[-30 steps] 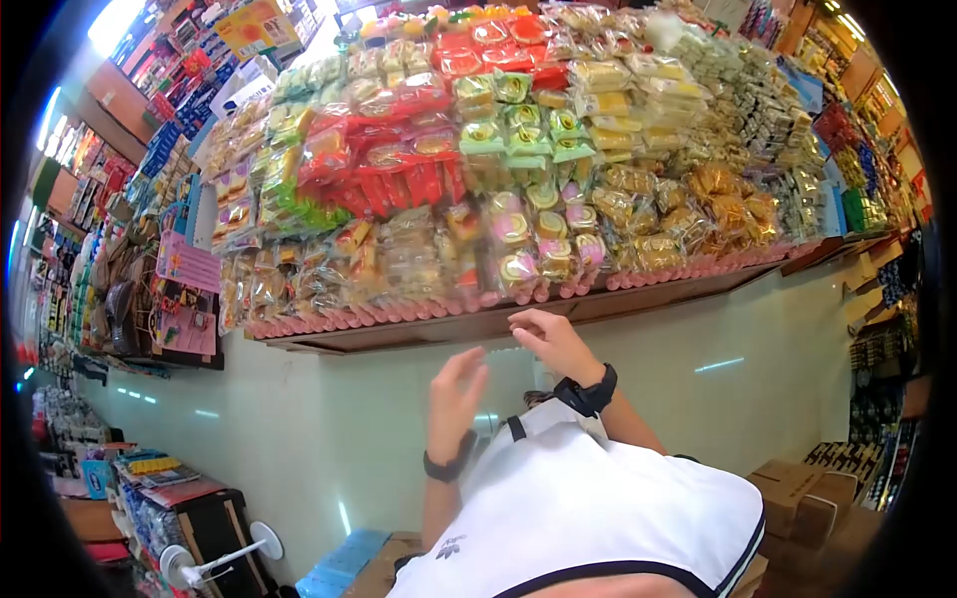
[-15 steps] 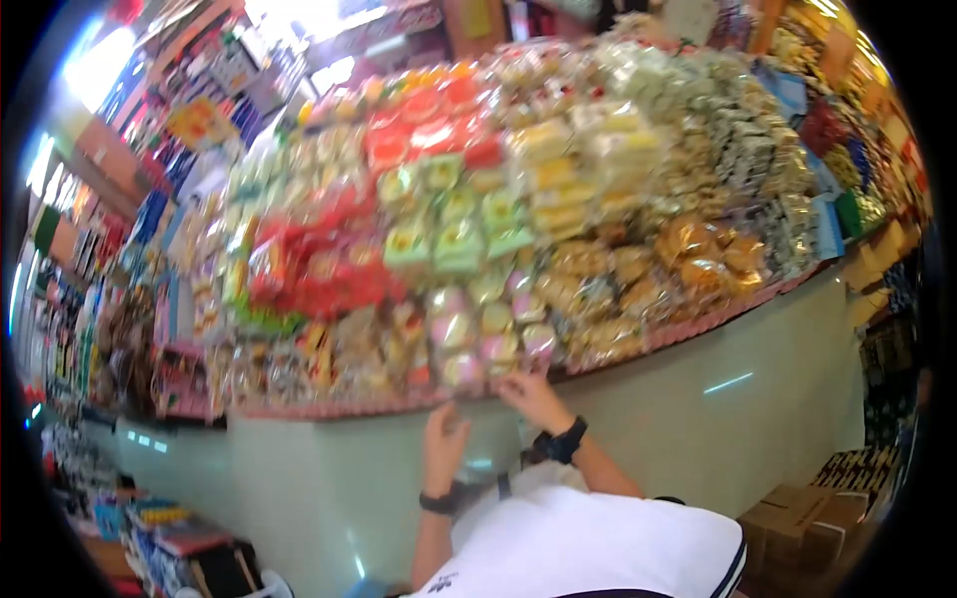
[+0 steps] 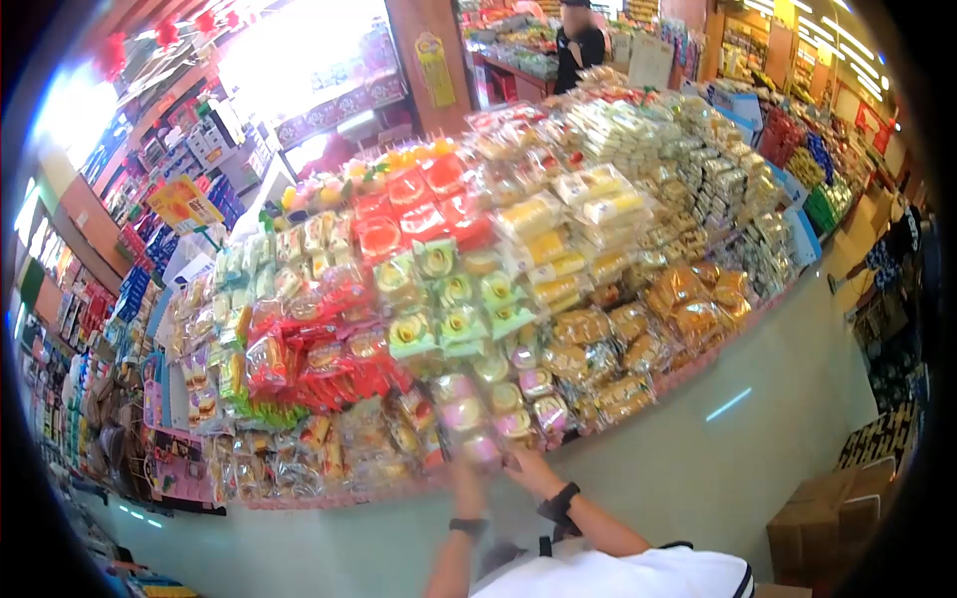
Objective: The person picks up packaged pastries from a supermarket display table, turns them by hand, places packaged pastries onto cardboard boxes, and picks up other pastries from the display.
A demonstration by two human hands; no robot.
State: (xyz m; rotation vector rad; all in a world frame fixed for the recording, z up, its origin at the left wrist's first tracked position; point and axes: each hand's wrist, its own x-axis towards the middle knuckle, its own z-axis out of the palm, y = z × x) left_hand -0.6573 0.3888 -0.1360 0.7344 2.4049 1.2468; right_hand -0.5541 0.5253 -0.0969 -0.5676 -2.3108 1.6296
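At the front edge of a large snack display, small clear packets of round pink-and-yellow cakes (image 3: 513, 424) lie in short rows. My left hand (image 3: 471, 486), blurred by motion, is at the lowest pink packet (image 3: 480, 450); its fingers do not show clearly. Just to its right, my right hand (image 3: 533, 472) reaches up to the same front row with its fingers partly apart. The fingertips are at the packets' lower edge, and I see nothing held in them. Green-wrapped cakes (image 3: 454, 309) with flower-like tops lie behind these packets.
Red-wrapped packets (image 3: 324, 349) are heaped left, brown bread packets (image 3: 598, 349) right. A pink trim (image 3: 688, 364) edges the display. Cardboard boxes (image 3: 827, 518) stand on the shiny floor (image 3: 648, 468) at lower right. A person in dark clothes (image 3: 580, 50) stands beyond the display.
My view has tilted up, so the display sits lower and the person behind it shows. My left hand has moved closer to the front packets; my right hand stays beside them.
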